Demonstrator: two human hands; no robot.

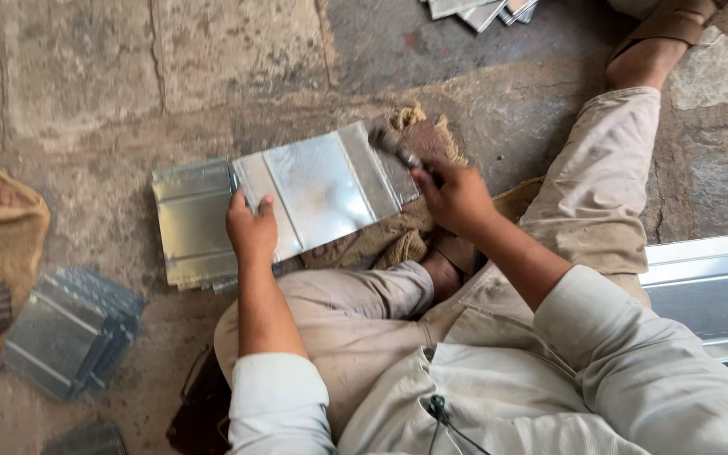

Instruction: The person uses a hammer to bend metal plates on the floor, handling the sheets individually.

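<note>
My left hand [251, 229] pinches the shiny metal sheet [323, 192], fingers clamped on its edge at 7 o'clock. My right hand [455, 195] is wrapped tight around a hammer [398, 145], whose head sits on the sheet's edge at 2 o'clock. The sheet lies in front of my knees on a brown sack [398, 240]. I think I should hold it flat and hit gently along the fold. The stone floor [77, 67] is rough. More metal pieces [69, 333] are stacked at 8 o'clock
</note>
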